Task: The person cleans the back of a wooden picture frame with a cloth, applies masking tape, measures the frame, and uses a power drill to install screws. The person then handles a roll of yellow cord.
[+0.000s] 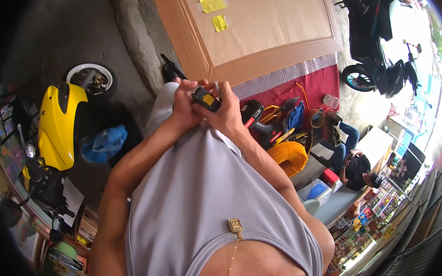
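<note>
In front of my chest I hold a small black-and-yellow tape measure [207, 99] between my two hands. My left hand [185, 104] is closed against its left side. Wrapped round its right side is my right hand [225, 107], with a ring on one finger. The fingertips are partly hidden behind the case, and no drawn-out tape shows. Just beyond my hands lies a large wooden door panel [260, 29] with a raised frame and two yellow paper notes [213, 4] taped to it.
Right of my forearm, a red cloth [314, 84] carries a cordless drill [254, 116], several hand tools and a coil of orange tubing [288, 158]. A yellow motorbike [58, 127] stands left, dark motorbikes [374, 32] far right. Another person [357, 169] sits at the right.
</note>
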Tool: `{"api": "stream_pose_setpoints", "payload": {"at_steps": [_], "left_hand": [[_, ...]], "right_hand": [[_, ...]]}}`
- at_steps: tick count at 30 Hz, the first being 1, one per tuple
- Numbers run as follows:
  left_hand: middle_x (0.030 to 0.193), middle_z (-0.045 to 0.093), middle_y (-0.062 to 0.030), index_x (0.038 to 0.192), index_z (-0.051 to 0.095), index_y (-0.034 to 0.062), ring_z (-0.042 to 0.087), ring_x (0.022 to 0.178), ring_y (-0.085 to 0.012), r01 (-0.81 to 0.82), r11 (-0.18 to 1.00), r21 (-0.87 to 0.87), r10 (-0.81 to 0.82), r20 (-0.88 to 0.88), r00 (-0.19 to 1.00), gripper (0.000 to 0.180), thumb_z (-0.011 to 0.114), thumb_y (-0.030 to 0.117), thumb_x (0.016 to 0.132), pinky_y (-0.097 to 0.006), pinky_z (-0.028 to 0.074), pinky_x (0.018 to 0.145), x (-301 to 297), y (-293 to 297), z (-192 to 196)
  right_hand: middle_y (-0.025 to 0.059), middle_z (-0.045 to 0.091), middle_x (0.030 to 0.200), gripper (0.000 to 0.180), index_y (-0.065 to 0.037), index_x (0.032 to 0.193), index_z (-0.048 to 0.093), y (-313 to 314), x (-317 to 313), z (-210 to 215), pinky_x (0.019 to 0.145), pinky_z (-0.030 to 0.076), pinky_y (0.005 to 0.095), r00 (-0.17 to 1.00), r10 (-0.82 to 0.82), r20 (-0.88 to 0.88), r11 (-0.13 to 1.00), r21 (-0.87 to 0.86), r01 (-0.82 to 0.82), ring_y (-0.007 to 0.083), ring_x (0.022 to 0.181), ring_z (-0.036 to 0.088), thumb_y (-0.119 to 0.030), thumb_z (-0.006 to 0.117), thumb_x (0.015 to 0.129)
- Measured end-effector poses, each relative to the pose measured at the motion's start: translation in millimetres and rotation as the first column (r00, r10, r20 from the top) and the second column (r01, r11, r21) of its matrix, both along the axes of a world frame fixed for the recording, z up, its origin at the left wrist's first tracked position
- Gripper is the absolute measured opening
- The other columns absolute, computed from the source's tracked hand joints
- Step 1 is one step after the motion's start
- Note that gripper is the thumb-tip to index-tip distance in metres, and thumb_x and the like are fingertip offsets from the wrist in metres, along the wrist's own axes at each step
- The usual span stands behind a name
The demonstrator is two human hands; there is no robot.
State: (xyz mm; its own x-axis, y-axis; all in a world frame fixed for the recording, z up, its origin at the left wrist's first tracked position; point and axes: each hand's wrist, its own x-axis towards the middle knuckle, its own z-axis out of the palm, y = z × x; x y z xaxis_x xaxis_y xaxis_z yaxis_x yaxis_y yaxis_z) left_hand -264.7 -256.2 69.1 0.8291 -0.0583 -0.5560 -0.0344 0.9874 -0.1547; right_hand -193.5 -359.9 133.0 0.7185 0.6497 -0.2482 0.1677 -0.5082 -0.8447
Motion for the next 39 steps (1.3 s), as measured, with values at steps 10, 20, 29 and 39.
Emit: {"api": "stream_pose_setpoints", "payload": {"at_steps": [10, 20, 29, 39], "left_hand": [[0.092, 0.06, -0.0065, 0.105, 0.055, 0.0057, 0.058, 0.085, -0.022, 0.013, 0.978, 0.21, 0.069, -0.378, 0.923, 0.037, 0.053, 0.032, 0.08, -0.038, 0.048, 0.082, 5, -42, -7], [0.083, 0.06, -0.0018, 0.116, 0.056, 0.0022, 0.058, 0.069, -0.0085, 0.379, 0.585, 0.717, 0.038, -0.491, 0.87, 0.031, 0.064, 0.016, 0.089, -0.023, 0.049, 0.062, 1, -76, -12], [0.073, 0.058, 0.0007, 0.096, 0.062, 0.0012, 0.051, 0.058, -0.0058, 0.382, 0.5, 0.777, 0.11, -0.494, 0.862, 0.018, 0.07, 0.009, 0.082, -0.021, 0.04, 0.05, -9, -66, -47], [0.08, 0.064, -0.0053, 0.107, 0.057, -0.0012, 0.057, 0.065, -0.0085, 0.637, 0.289, 0.714, 0.302, -0.7, 0.647, 0.029, 0.071, 0.01, 0.084, -0.022, 0.046, 0.058, -35, -52, -89]], "right_hand": [[0.0137, 0.065, 0.087, 0.044, -0.006, 0.098, 0.064, -45, 34, -47, 0.069, 0.052, 0.0396, 0.961, 0.238, 0.142, 0.961, 0.105, -0.254, 0.0312, 0.079, 0.064, -0.015, 0.08, 0.057], [0.0069, 0.066, 0.089, 0.037, -0.01, 0.098, 0.067, -70, 94, -40, 0.072, 0.054, 0.0397, 0.651, 0.705, 0.283, 0.703, -0.154, -0.694, 0.0274, 0.09, 0.061, -0.015, 0.076, 0.063], [0.0118, 0.067, 0.102, 0.039, -0.01, 0.105, 0.068, -124, 214, -54, 0.085, 0.051, 0.0396, 0.611, 0.696, 0.378, 0.718, -0.388, -0.578, 0.0296, 0.097, 0.063, -0.016, 0.075, 0.067], [0.0008, 0.066, 0.111, 0.038, -0.023, 0.106, 0.069, -286, 525, -46, 0.085, 0.051, 0.0404, 0.708, 0.482, 0.516, 0.609, -0.778, 0.152, 0.0271, 0.101, 0.064, -0.015, 0.076, 0.069]]}}
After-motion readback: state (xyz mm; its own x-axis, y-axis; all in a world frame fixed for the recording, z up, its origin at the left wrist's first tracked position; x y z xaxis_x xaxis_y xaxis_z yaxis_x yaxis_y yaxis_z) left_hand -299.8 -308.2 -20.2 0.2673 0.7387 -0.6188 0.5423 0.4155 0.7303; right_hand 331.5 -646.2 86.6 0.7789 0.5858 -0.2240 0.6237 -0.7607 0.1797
